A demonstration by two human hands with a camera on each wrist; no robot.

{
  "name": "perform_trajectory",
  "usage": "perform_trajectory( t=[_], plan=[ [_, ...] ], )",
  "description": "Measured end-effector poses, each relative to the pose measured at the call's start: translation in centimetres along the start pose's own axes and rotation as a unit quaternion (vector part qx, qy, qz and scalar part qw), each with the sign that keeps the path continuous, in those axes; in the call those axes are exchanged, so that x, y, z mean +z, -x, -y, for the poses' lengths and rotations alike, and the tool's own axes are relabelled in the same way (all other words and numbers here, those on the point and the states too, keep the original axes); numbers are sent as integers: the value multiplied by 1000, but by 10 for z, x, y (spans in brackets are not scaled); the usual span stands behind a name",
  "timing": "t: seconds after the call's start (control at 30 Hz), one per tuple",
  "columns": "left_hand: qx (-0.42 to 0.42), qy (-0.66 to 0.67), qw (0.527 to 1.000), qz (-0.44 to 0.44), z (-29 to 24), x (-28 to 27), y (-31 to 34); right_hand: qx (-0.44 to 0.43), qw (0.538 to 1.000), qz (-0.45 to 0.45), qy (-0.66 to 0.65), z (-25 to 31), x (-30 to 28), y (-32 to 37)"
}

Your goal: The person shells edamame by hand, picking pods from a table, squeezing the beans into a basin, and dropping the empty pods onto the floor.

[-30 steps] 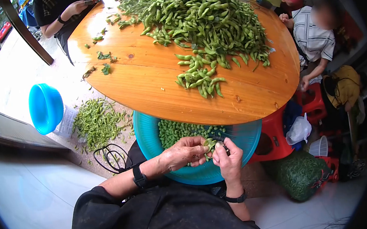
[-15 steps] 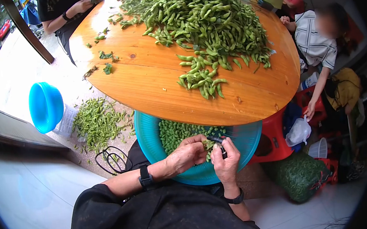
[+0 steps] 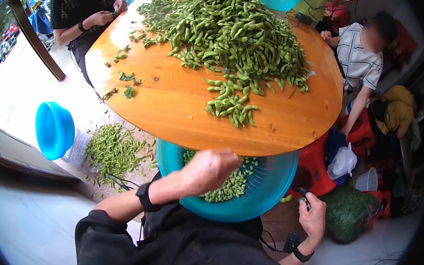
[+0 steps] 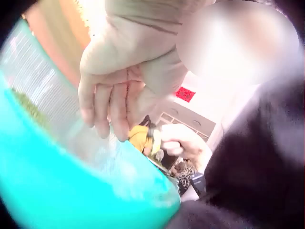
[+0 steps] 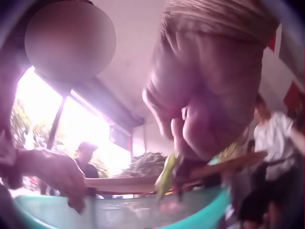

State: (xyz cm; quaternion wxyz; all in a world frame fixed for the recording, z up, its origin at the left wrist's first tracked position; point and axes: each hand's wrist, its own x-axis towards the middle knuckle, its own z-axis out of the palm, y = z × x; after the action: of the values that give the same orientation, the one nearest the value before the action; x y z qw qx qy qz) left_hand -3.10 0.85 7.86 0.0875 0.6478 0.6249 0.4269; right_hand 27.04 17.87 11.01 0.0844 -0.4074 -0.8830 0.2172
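My left hand (image 3: 213, 170) is above the teal basin (image 3: 277, 177), blurred in the head view. In the left wrist view the left hand (image 4: 136, 71) has relaxed, slightly bent fingers with nothing visible in them. Shelled green beans (image 3: 232, 186) lie in the basin. Off the basin's right side, my right hand (image 3: 313, 217) grips a small dark tool (image 3: 305, 195). A green pod (image 3: 285, 198) is just left of the tool; the right wrist view shows the pod (image 5: 166, 176) below the fingers of the right hand (image 5: 205, 95). Whether it is held or falling, I cannot tell.
A wooden table (image 3: 168, 106) bears a big heap of pods (image 3: 232, 28). Empty pods (image 3: 117, 152) cover the floor at left, near a blue tub (image 3: 54, 130). At right are red stools (image 3: 315, 171), a green sack (image 3: 350, 213) and a seated person (image 3: 360, 57).
My hands have parted: the right moved right and down, off the basin, with the tool; the left is alone over the basin. The person at right has reached lower.
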Motion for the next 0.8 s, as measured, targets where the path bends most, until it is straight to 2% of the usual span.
perform_trajectory(
  t=[0.1, 0.17, 0.27, 0.4, 0.47, 0.5, 0.57, 0.6, 0.63, 0.67, 0.73, 0.77, 0.8],
  plan=[
    [-35, -188, 977, -94, 15, -27, -35, 15, 999, -27, 40, -11, -4, 3],
    [-77, -268, 957, -76, 36, -32, -52, 3, 999, -37, 30, -7, 1, -2],
    [-107, -269, 955, -66, 51, -27, -61, -36, 997, -71, -12, 11, 15, -9],
    [-99, -266, 954, -95, 51, -25, -61, -89, 986, -107, -90, 34, 31, -19],
    [-32, -228, 955, -187, 47, -24, -57, -98, 979, -111, -138, 47, 37, -23],
    [-31, -226, 956, -185, 42, -24, -53, -96, 973, -113, -174, 48, 45, -26],
    [-28, -105, 972, -207, 24, -25, -43, -73, 956, -97, -266, 62, 55, -26],
    [-27, -103, 973, -204, 12, -24, -37, -46, 937, -78, -337, 75, 58, -25],
    [-126, 145, 972, -135, -3, -21, -29, -6, 913, -34, -405, 88, 57, -25],
    [-217, 382, 896, -56, -13, -16, -20, -5, 887, -6, -461, 98, 61, -26],
    [-221, 485, 846, 10, -14, 1, -2, -14, 836, 62, -545, 106, 66, -29],
    [-221, 514, 828, 38, -9, 12, 6, 9, 788, 126, -603, 106, 65, -30],
    [-227, 514, 827, 28, -10, 20, 12, 11, 770, 144, -622, 105, 68, -31]
  ],
)
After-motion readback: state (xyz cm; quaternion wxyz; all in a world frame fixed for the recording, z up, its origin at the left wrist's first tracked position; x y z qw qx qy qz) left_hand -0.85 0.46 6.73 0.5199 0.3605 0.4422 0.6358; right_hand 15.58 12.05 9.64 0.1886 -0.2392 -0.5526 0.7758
